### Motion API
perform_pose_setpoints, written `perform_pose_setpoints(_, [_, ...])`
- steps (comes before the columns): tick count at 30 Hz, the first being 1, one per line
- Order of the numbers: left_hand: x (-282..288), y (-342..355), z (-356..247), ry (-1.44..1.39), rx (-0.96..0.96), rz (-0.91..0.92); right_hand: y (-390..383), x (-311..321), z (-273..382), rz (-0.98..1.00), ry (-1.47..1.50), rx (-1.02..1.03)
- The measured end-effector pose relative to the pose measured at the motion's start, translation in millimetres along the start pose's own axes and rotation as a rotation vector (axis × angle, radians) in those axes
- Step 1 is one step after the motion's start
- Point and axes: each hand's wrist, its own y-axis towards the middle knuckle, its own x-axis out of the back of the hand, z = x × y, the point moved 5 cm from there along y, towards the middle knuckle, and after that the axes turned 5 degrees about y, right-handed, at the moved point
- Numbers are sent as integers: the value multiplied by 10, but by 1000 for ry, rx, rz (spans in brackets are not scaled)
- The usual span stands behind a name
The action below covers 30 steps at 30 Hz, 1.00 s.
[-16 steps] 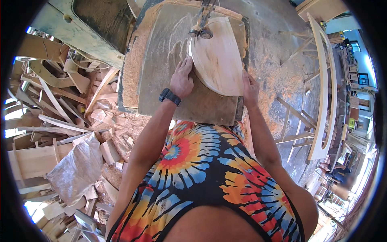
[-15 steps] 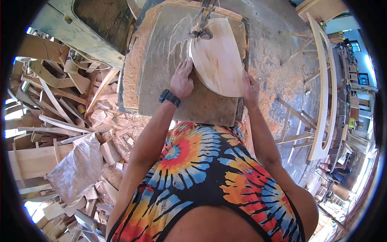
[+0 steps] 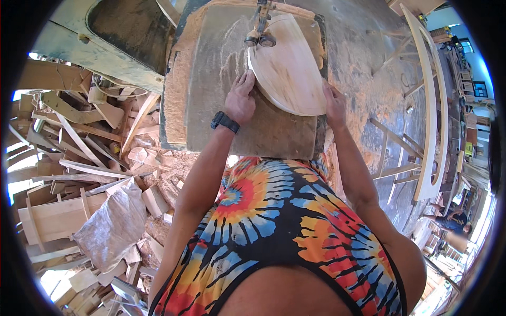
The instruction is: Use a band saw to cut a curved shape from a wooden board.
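As the rounded board (image 3: 290, 68) pivots slightly on the saw table (image 3: 279, 137), I watch remotely: my left hand (image 3: 240, 100) lies fingers together against its curve; my right (image 3: 335, 106) curls at the opposite edge, pinch unclear, apparently steering the cut.

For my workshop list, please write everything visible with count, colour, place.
table: one, grey, top centre
curved board: one, pale, on table
guide wheels: two, dark, above table
machine housing: one, greenish, upper left
sawdust: uncounted, tan, around table
offcuts: many, brownish, left
plastic sheet: one, grey, left
wooden frame: one, pale, right
wooden legs: several, brown, right
co-worker: one, dark-clothed, far right
wristwatch: one, black, left wrist
garment: one, multicoloured, lower centre
left hand: one, bare, board's left edge
right hand: one, bare, board's right edge
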Motion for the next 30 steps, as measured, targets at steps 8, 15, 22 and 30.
perform_pose_setpoints(8, [5,17,22,-28,67,0,-14,4,-26,-16,-85,6])
perform_pose_setpoints(15, [-8,57,69,-8,12,-4,-34,-17,-17,-36,-64,-9])
perform_pose_setpoints(22, [-12,74,90,-15,44,-8,-28,-32,19,-51,-144,47])
perform_pose_setpoints(30, [-1,105,87,-14,34,-24,-75,-78,27,-49,-96,68])
